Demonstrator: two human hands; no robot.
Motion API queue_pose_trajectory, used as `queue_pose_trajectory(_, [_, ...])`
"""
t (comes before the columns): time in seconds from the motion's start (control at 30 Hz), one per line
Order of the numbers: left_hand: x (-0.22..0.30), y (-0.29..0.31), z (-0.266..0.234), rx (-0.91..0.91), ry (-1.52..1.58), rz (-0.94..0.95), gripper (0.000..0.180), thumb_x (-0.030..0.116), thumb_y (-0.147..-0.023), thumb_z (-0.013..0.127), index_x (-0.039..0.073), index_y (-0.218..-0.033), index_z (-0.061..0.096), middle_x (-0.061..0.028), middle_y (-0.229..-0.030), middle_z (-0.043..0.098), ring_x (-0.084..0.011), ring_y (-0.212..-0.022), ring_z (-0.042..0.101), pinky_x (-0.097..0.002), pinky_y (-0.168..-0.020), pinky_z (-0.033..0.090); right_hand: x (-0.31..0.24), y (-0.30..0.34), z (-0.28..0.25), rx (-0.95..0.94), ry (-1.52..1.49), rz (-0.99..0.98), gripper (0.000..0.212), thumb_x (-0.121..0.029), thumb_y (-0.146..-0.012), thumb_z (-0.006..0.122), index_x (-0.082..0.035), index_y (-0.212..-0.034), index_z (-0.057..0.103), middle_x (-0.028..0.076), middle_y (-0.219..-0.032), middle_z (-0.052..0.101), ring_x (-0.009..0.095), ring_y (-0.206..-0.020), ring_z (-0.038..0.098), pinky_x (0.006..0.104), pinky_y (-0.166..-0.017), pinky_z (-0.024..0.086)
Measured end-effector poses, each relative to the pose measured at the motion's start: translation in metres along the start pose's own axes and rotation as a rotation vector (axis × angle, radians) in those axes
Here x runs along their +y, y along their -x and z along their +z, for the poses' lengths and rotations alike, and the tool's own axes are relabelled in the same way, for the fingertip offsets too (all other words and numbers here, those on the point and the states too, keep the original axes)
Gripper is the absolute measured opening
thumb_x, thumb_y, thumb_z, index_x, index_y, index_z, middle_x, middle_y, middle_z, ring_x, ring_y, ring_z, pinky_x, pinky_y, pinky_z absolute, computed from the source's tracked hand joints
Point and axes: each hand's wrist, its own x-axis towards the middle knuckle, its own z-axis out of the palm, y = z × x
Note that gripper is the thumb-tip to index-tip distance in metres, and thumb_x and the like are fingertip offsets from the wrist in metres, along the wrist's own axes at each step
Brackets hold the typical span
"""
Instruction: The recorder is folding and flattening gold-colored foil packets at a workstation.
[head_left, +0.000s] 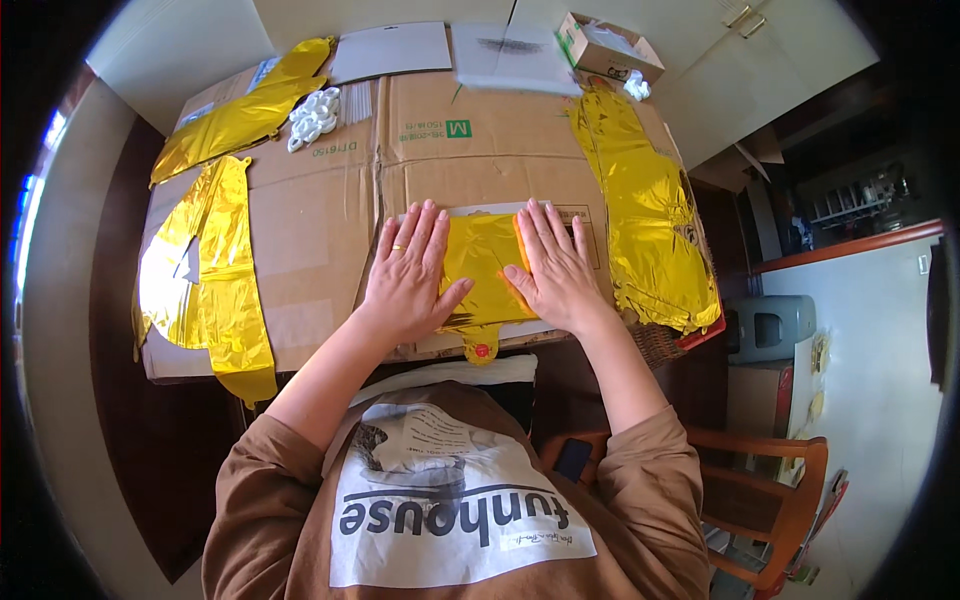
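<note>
A folded gold foil balloon (480, 262) lies on a pale card (470, 210) near the front edge of the cardboard. Its small tab with a red spot (482, 350) hangs toward me. My left hand (408, 275) lies flat along the balloon's left side, fingers straight and pointing away, a ring on one finger. Flat on the right side rests my right hand (556, 268), its thumb reaching over the foil. An orange strip (520, 280) shows along the edge beside that thumb. What is under the palms is hidden.
Flat gold foil balloons lie at the left (225, 270), far left (235, 125) and right (645, 215) of the cardboard (300, 220). Beyond are white looped ties (315, 118), a white board (390, 52), a plastic sheet (512, 60) and a small open box (610, 48). A wooden chair (760, 500) stands right.
</note>
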Motion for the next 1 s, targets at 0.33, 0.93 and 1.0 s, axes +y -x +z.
queue_pose_trajectory(0.33, [0.002,-0.006,-0.026,0.058,0.088,0.138,0.081,0.048,-0.093,0.063,-0.002,-0.151,0.038,-0.0232,-0.157,0.037,-0.04,-0.148,0.032,-0.0523,-0.122,0.023,-0.001,-0.002,0.001,0.023,0.005,-0.012,0.08,-0.053,-0.104,0.043,-0.001,-0.161,0.021,0.018,-0.169,0.016,0.035,-0.157,0.013,0.0549,-0.126,0.005])
queue_pose_trajectory(0.93, [-0.027,-0.002,-0.03,0.117,0.451,0.349,0.027,0.012,-0.076,0.078,0.008,-0.102,0.069,-0.012,-0.111,0.063,-0.033,-0.105,0.06,-0.0443,-0.095,0.047,0.001,-0.002,0.006,0.06,0.005,-0.033,0.079,-0.051,-0.104,0.046,-0.002,-0.161,0.022,0.019,-0.169,0.018,0.036,-0.157,0.012,0.0555,-0.126,0.007])
queue_pose_trajectory(1.0, [-0.03,-0.001,-0.033,0.104,0.453,0.353,0.025,0.013,-0.076,0.077,0.007,-0.099,0.068,-0.0098,-0.109,0.063,-0.0317,-0.104,0.06,-0.0428,-0.094,0.048,0.002,-0.002,0.006,0.057,0.014,-0.031,0.079,-0.054,-0.104,0.041,-0.004,-0.161,0.021,0.018,-0.169,0.018,0.036,-0.157,0.013,0.055,-0.126,0.007])
